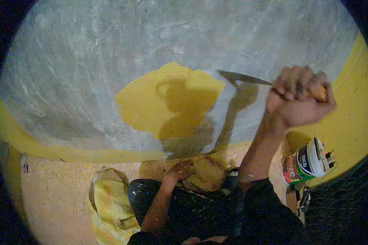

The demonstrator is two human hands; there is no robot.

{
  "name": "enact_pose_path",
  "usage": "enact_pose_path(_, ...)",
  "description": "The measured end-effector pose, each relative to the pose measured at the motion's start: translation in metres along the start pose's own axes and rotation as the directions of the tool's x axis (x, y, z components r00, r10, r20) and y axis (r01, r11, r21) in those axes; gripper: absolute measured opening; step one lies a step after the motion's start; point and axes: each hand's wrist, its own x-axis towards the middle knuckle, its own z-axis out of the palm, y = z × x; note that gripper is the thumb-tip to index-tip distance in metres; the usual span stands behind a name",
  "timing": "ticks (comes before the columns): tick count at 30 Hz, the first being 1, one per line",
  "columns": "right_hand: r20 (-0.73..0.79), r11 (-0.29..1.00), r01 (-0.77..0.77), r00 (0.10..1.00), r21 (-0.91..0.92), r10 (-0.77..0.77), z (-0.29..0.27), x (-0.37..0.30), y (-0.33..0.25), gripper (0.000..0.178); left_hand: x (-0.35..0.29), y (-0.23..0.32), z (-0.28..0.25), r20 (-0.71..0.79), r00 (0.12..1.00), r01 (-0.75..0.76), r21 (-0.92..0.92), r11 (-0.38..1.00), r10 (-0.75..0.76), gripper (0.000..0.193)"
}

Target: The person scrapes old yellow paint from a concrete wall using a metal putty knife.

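My right hand [302,96] is raised before the wall and closed around an orange-yellow handle. From it a thin, dark metal blade, seemingly a scraper [249,78], points left. The blade is seen at a slant, and whether it touches the wall I cannot tell. A large grey, streaky wall area [110,45] surrounds an uneven yellow patch [139,102] with ragged edges. Shadows of my head and arm fall across it. My left hand [180,169] rests low by my lap, its dim fingers loosely stretched, with no tool visible in it.
A white-lidded paint bucket [302,163] stands at the right, with cables and small dark plugs by its lid. A crumpled yellowish-white sack [110,200] lies left of my knee. Yellow flakes are scattered over the tan floor [57,192]. Dark netted fabric [343,204] lies at lower right.
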Motion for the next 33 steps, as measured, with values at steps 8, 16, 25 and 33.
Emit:
enact_pose_path(8, -0.042, 0.999, 0.014, 0.999, -0.043, -0.016, 0.007, -0.007, 0.020, 0.036, 0.016, -0.026, 0.021, -0.071, 0.997, 0.011, 0.014, 1.000, -0.010, 0.044)
enact_pose_path(16, -0.040, 0.993, 0.071, 0.996, -0.096, -0.075, -0.002, -0.007, 0.012, 0.034, 0.019, -0.011, 0.004, 0.015, 0.981, 0.175, -0.482, 0.859, -0.191, 0.045)
enact_pose_path(25, -0.020, 0.995, 0.096, 0.995, -0.014, -0.096, -0.002, -0.007, 0.002, 0.036, -0.023, 0.065, -0.066, 0.000, 0.990, 0.083, -0.796, 0.599, -0.138, 0.060)
enact_pose_path(33, 0.012, 0.998, 0.044, 0.999, 0.044, -0.045, -0.003, -0.006, -0.009, 0.035, 0.023, -0.017, 0.016, 0.117, 0.993, 0.018, 0.004, 1.000, -0.018, 0.062)
